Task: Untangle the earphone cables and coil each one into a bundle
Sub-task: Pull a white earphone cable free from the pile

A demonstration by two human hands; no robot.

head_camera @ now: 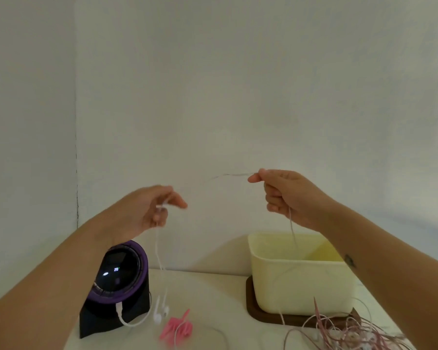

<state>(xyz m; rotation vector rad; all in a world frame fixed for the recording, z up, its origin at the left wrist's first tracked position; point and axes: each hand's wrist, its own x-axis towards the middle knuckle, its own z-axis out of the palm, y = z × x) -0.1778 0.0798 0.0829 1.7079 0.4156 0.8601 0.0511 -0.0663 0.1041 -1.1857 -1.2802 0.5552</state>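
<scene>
Both hands are raised in open air in front of the bare wall [238,72], well above the tabletop [213,296], with a wide free gap between them and nothing near either hand's upper side. The left hand [157,205] has its fingers curled and pinches a white earphone cable [158,248]; the cable hangs straight down from the hand, long axis vertical, and its earbuds [160,311] point downward at tabletop level, though contact with the tabletop cannot be told. Below the left hand and just to its left stands a black device [119,274] with a purple ring, close beside the hanging cable. Below and slightly right of that hand, a pink bundle [177,328] lies near the tabletop's front edge. The right hand [286,195] pinches a pinkish cable [291,231] between thumb and forefinger, the other fingers curled. From the pinch a faint, blurred stretch runs nearly level toward the left hand; whether it reaches that hand cannot be told. The other stretch drops from under the right hand, nearly vertical, toward the open top of a cream box [301,260] that sits on a dark tray [253,309] directly below. A tangle of cables [352,333] lies in front of the box, under the right forearm, by the tabletop's right edge
</scene>
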